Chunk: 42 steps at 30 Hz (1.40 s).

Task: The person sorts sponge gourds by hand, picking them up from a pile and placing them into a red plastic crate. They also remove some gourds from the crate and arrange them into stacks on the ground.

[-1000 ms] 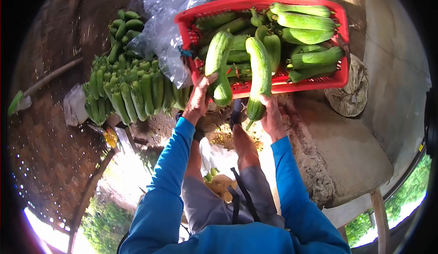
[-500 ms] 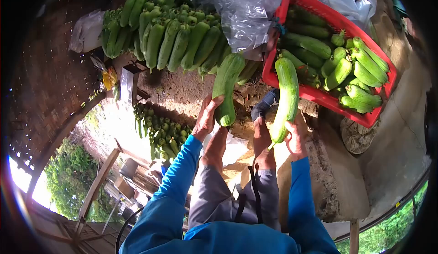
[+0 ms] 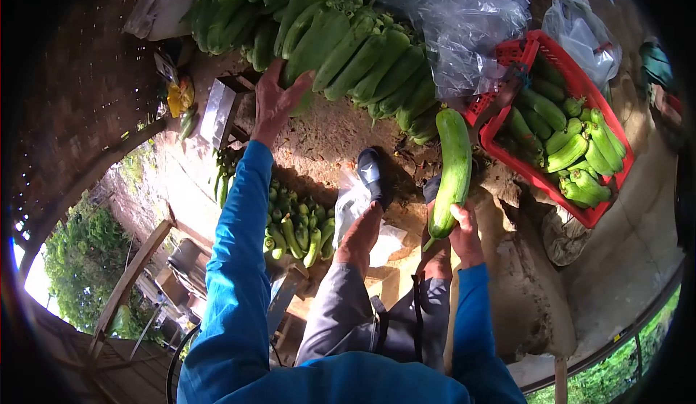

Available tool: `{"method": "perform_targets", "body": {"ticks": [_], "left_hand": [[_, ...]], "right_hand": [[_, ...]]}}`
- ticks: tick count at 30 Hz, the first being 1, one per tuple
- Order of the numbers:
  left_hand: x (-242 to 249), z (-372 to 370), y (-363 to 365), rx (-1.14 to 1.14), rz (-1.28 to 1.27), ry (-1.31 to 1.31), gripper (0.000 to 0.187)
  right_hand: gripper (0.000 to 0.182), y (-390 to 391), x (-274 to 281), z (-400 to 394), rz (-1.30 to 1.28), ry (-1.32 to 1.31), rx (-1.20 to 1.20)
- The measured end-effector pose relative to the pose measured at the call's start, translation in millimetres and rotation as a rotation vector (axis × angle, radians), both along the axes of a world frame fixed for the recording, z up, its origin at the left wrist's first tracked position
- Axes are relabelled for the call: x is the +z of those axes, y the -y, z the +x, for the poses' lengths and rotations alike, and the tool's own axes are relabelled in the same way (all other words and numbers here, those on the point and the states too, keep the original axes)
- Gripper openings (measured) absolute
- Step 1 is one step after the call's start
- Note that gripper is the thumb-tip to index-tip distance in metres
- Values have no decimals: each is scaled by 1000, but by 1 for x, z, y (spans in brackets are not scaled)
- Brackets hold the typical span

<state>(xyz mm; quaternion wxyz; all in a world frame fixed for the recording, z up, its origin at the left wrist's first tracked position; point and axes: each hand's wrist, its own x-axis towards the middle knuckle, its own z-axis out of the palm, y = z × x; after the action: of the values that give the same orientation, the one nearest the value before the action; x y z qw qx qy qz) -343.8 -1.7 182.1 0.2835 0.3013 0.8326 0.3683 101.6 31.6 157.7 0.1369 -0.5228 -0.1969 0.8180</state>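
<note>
My right hand (image 3: 464,236) is closed around the lower end of a long green gourd (image 3: 451,168), which it holds upright and slightly curved above my right leg. My left hand (image 3: 277,105) reaches out to the front edge of a large pile of green gourds (image 3: 362,52). Its fingers are spread, with the thumb apart, against the lower end of a broad gourd (image 3: 317,45) on that pile. Whether the fingertips still touch this gourd is hard to see.
On the right a red plastic crate (image 3: 496,137) holds several gourds. Clear plastic sheeting (image 3: 464,23) lies between pile and crate. More small gourds (image 3: 297,223) lie on the ground left of my legs. A metal-sided box (image 3: 217,112) stands by my left forearm.
My left hand has carried its gourd forward and left to the pile, and its fingers have opened. My right hand keeps its gourd. The view has shifted left.
</note>
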Motion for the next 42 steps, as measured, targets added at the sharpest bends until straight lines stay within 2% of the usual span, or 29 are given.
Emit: {"method": "perform_targets", "body": {"ticks": [4, 7, 8, 10, 11, 14, 15, 17, 18, 20, 22, 23, 26, 27, 28, 30, 32, 34, 36, 37, 38, 40, 41, 42], "left_hand": [[-2, -42, -3, 112, 102, 43, 51], [2, -57, -8, 91, 354, 83, 40], [-3, -64, -7, 92, 356, 99, 40], [-13, -82, -6, 35, 162, 64, 42], [-14, -78, -6, 3, 155, 65, 44], [-16, -31, 4, 4, 189, 68, 47], [-11, -13, 7, -24, 77, 173, 51], [-45, 21, 34, -142, 1, 226, 57], [-32, 53, 28, -138, 83, 389, 62], [-61, 91, 50, -204, -129, 573, 49], [-79, 138, 64, -106, -108, 773, 39], [-86, 160, 68, -78, -133, 763, 41], [-126, 214, 88, -5, -196, 677, 50], [-124, 227, 82, 35, -224, 738, 55], [-118, 238, 68, 32, -234, 738, 55], [-104, 264, 41, 240, -59, 966, 54], [-104, 281, 8, 272, -27, 993, 52], [-102, 290, -36, 401, 89, 1173, 51], [-124, 292, -77, 344, 143, 1129, 50], [-123, 293, -95, 291, 210, 1091, 48], [-118, 296, -108, 371, 184, 1129, 45], [-122, 302, -105, 496, 147, 1223, 36], [-129, 303, -95, 547, 156, 1278, 39], [-135, 304, -88, 595, 171, 1333, 43]], "right_hand": [[48, 8, 4, -27, -74, -34, 31], [56, 12, 18, -46, -66, -12, 60], [58, 15, 20, -48, -70, 2, 60], [59, 27, 14, -43, -97, 38, 52], [59, 35, 11, -39, -124, 59, 43], [53, 50, 11, -31, -182, 139, 4], [52, 57, 2, -21, -233, 107, -32], [53, 65, -8, -6, -284, 87, -69], [50, 67, -11, -2, -295, 146, -82], [48, 69, -10, 14, -313, 223, -100], [44, 65, -10, 34, -329, 200, -135], [48, 63, -11, 50, -328, 196, -128], [63, 39, 2, 71, -305, -203, -289], [66, 26, 10, 71, -259, -267, -317], [67, 16, 11, 79, -208, -282, -327], [71, -1, 2, 97, -97, -234, -391], [74, -26, -9, 110, 21, -169, -430], [74, -56, -31, 126, 33, -176, -530], [75, -84, -54, 143, 64, -243, -603], [77, -99, -55, 145, 73, -180, -644], [79, -112, -54, 148, 79, -114, -686], [74, -132, -60, 160, 51, -194, -800], [64, -135, -62, 166, 18, -250, -844], [64, -138, -63, 170, 15, -255, -856]]}}
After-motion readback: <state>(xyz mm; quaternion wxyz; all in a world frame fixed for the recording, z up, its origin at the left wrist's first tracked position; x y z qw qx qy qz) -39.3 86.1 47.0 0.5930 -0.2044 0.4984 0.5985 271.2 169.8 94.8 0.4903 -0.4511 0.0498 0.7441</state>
